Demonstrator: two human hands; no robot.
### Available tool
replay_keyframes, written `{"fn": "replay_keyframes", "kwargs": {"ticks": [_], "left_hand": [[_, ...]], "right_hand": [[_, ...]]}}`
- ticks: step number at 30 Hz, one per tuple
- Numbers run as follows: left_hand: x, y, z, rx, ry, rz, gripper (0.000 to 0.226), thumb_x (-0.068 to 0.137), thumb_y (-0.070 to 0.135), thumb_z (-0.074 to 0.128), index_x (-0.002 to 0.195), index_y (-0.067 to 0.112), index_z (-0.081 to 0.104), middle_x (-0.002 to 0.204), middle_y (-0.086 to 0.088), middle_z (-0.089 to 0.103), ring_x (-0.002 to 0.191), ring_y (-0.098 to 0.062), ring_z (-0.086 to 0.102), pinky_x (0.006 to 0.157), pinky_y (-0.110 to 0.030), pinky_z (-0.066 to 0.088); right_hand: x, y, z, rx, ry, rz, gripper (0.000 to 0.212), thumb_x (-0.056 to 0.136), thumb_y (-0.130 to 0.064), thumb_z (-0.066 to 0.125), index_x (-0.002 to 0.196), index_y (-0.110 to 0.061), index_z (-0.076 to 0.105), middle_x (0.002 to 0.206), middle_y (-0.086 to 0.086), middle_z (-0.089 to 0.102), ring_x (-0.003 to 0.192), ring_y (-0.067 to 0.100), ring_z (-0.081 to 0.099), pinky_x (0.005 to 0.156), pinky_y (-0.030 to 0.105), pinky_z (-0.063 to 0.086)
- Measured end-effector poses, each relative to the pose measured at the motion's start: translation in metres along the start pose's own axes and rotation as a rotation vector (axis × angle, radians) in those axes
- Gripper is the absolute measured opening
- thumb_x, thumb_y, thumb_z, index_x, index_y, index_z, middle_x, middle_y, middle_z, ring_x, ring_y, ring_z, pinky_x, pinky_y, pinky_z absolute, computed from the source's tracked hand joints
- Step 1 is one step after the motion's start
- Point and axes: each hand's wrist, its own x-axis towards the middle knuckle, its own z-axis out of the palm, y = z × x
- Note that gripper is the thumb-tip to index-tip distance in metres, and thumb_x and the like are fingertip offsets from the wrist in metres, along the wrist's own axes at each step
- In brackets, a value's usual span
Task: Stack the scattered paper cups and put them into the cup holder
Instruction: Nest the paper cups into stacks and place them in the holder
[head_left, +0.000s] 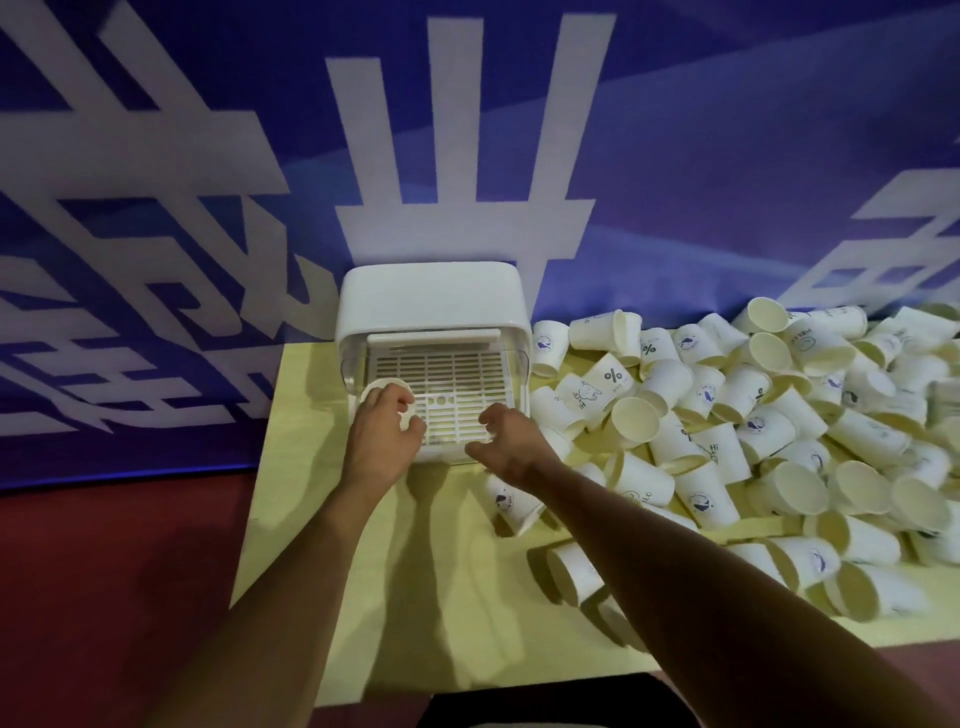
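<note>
A white box-shaped cup holder (431, 301) stands at the back of the yellow table (415, 571), its front open and a slatted white tray (447, 384) showing inside. My left hand (382, 436) grips a white paper cup (379, 391) at the tray's left front corner, with the cup's round end facing me. To the right of it, my right hand (506, 441) hovers over the tray's front edge with its fingers loosely curled and nothing in it. A large heap of white paper cups (753, 426) covers the table to the right of the holder.
A blue banner with big white characters (467, 156) hangs right behind the holder. More cups (576, 571) lie under and beside my right forearm. The table's left edge (260, 467) borders a red floor (104, 571).
</note>
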Motion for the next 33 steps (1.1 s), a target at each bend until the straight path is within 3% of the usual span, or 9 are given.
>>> {"fn": "replay_keyframes", "kwargs": {"ticks": [5, 12, 18, 26, 33], "left_hand": [[-0.005, 0.05, 0.029, -0.018, -0.118, 0.035, 0.019, 0.085, 0.012, 0.065, 0.102, 0.019, 0.064, 0.101, 0.005, 0.06, 0.085, -0.015, 0.062, 0.082, -0.032, 0.051], [-0.014, 0.134, 0.093, 0.022, -0.239, 0.014, 0.02, 0.085, 0.014, 0.066, 0.103, 0.022, 0.064, 0.107, 0.002, 0.064, 0.089, -0.016, 0.063, 0.082, -0.03, 0.051], [-0.024, 0.195, 0.15, 0.065, -0.252, 0.002, 0.027, 0.087, 0.018, 0.068, 0.114, 0.019, 0.063, 0.11, 0.003, 0.061, 0.096, -0.016, 0.06, 0.085, -0.029, 0.048], [-0.012, 0.242, 0.191, 0.173, -0.347, 0.007, 0.037, 0.086, 0.026, 0.068, 0.121, 0.02, 0.058, 0.118, -0.001, 0.059, 0.104, -0.019, 0.058, 0.092, -0.036, 0.05], [0.024, 0.267, 0.224, 0.235, -0.412, 0.008, 0.052, 0.083, 0.031, 0.072, 0.129, 0.018, 0.052, 0.127, -0.004, 0.054, 0.112, -0.023, 0.056, 0.097, -0.039, 0.048]], "right_hand": [[-0.009, 0.035, -0.047, -0.056, -0.013, -0.056, 0.042, 0.088, -0.026, 0.063, 0.126, -0.011, 0.057, 0.124, 0.007, 0.062, 0.114, 0.024, 0.057, 0.09, 0.028, 0.044], [-0.019, 0.118, -0.14, -0.08, 0.009, -0.051, 0.039, 0.086, -0.024, 0.062, 0.123, -0.013, 0.061, 0.122, 0.005, 0.065, 0.114, 0.024, 0.058, 0.097, 0.035, 0.047], [-0.02, 0.194, -0.201, -0.083, 0.015, -0.035, 0.038, 0.084, -0.025, 0.063, 0.121, -0.015, 0.06, 0.121, 0.005, 0.065, 0.113, 0.024, 0.058, 0.09, 0.03, 0.047], [-0.016, 0.256, -0.24, -0.045, 0.062, 0.022, 0.041, 0.084, -0.025, 0.066, 0.124, -0.016, 0.058, 0.12, 0.003, 0.065, 0.108, 0.021, 0.061, 0.084, 0.028, 0.047], [0.004, 0.285, -0.264, -0.037, 0.207, 0.134, 0.049, 0.086, -0.03, 0.066, 0.131, -0.015, 0.051, 0.128, 0.007, 0.057, 0.118, 0.026, 0.054, 0.093, 0.035, 0.046]]}}
